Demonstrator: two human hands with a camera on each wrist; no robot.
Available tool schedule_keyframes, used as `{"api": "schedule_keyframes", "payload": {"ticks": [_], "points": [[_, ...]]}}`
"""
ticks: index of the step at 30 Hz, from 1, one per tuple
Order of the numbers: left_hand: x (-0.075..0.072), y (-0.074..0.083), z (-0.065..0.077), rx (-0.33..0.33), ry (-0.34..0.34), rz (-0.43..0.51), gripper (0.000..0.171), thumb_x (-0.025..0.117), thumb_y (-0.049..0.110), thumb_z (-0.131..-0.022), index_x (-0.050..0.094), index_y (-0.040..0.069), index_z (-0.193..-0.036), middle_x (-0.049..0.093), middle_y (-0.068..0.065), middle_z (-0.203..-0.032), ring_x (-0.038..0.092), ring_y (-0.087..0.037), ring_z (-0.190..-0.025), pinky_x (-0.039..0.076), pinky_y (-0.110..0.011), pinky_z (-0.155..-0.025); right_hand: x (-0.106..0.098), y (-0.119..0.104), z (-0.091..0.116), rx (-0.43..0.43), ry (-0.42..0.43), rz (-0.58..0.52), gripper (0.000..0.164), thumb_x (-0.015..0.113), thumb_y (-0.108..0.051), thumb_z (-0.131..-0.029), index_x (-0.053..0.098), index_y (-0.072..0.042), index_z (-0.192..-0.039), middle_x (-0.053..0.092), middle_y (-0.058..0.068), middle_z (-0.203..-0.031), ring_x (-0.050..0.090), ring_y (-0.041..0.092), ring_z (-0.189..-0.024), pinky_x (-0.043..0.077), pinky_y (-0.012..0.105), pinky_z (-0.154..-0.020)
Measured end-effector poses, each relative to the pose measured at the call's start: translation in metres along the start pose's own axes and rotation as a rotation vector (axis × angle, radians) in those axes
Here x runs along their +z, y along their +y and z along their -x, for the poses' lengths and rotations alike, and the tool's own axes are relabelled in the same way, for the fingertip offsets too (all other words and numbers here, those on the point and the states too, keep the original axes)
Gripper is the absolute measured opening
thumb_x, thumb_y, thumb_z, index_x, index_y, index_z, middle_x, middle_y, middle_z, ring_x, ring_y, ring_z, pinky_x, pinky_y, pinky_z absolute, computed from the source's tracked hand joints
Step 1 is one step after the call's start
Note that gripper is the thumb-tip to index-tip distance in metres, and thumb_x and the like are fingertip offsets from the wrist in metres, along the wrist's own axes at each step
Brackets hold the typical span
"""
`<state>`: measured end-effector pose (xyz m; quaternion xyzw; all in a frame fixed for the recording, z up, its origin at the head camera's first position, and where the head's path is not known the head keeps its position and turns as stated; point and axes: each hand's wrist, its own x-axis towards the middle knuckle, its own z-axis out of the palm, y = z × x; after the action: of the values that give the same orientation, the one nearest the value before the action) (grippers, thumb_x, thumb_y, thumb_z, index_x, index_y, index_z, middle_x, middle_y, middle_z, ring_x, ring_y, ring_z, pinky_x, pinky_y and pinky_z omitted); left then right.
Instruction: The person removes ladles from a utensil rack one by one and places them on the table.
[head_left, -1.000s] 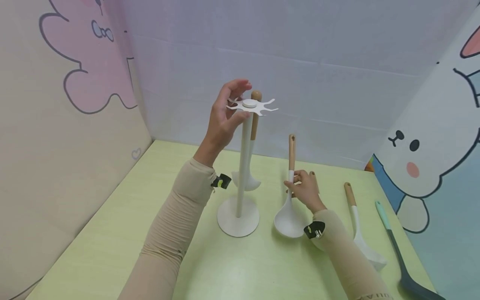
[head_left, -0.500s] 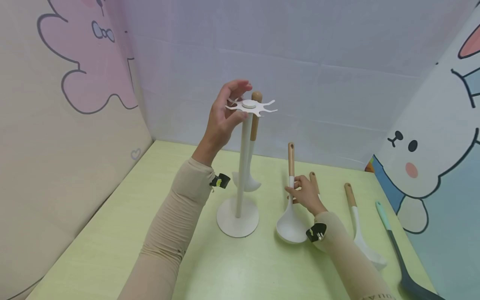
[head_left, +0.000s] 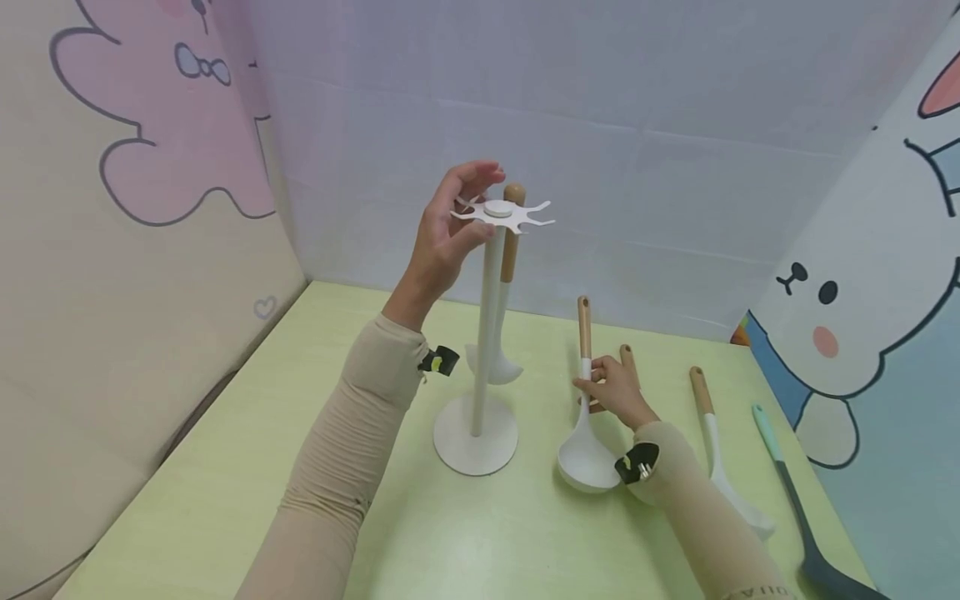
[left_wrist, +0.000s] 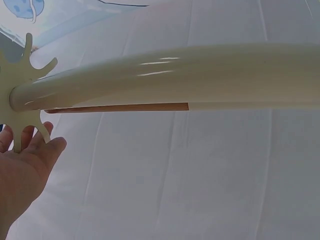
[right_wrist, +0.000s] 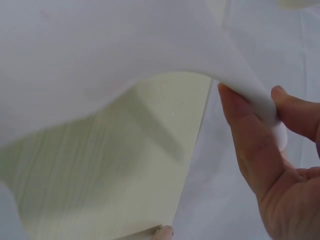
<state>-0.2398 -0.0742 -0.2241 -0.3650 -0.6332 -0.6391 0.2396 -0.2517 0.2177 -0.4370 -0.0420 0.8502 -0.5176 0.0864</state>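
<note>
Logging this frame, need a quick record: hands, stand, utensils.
Left hand: holds the hooked top of the white stand
Right hand: pinches the ladle by its white shaft
Behind stand pole: upright wood-handled utensil
On table, right: white utensil with wood handle; dark utensil with mint handle
Partly hidden by right arm: another utensil

the table (head_left: pixel 405 542) is pale yellow-green, with faint grain-like streaks in the right wrist view. a white stand (head_left: pixel 485 379) stands upright on it, on a flat round base (head_left: pixel 467 454). to the stand's right lie a wood-handled utensil (head_left: pixel 628 360), partly hidden, then a white utensil (head_left: pixel 715 458), also wood-handled, then a dark grey utensil (head_left: pixel 794 497) with a mint handle, its head reaching the right edge
</note>
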Motion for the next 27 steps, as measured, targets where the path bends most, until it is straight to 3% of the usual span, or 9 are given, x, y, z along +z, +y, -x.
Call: {"api": "schedule_keyframes", "payload": {"ticks": [5,15,21,27], "points": [[-0.0009,-0.0019,-0.0006,0.0,-0.002,0.002,0.076,0.053,0.028,-0.073,0.041,-0.015,-0.134,0.051,-0.03,-0.134,0.047,-0.026,-0.131,0.035,-0.034,-0.109,-0.0005,0.0002,-0.0009,0.019,-0.021,0.002,0.03,0.062,0.0,-0.095,0.044,0.013,-0.115,0.053,0.014,-0.092,0.067,0.015,-0.066,0.06,0.037,-0.062],[-0.0011,-0.0014,-0.0002,0.015,0.001,-0.007,0.077,0.054,0.029,-0.073,0.041,-0.016,-0.135,0.051,-0.031,-0.132,0.049,-0.024,-0.128,0.036,-0.037,-0.109,-0.0017,0.0004,-0.0022,0.081,-0.069,-0.004,0.028,0.061,0.0,-0.095,0.043,0.013,-0.113,0.056,0.014,-0.089,0.067,0.015,-0.065,0.06,0.037,-0.063],[-0.0013,-0.0021,0.0,0.018,0.004,0.0,0.078,0.054,0.029,-0.073,0.04,-0.016,-0.135,0.052,-0.031,-0.132,0.049,-0.024,-0.128,0.033,-0.049,-0.11,-0.0006,0.0035,-0.0052,0.117,-0.103,-0.012,0.029,0.061,-0.001,-0.095,0.043,0.013,-0.114,0.06,0.023,-0.096,0.068,0.018,-0.067,0.06,0.04,-0.065],[-0.0009,-0.0028,-0.0008,0.007,0.008,0.011,0.076,0.054,0.028,-0.073,0.041,-0.015,-0.134,0.051,-0.03,-0.133,0.048,-0.025,-0.13,0.034,-0.04,-0.111,0.0,0.0045,-0.0067,0.162,-0.147,-0.02,0.031,0.061,-0.003,-0.096,0.043,0.013,-0.117,0.059,0.032,-0.106,0.068,0.019,-0.07,0.06,0.041,-0.067]]}}
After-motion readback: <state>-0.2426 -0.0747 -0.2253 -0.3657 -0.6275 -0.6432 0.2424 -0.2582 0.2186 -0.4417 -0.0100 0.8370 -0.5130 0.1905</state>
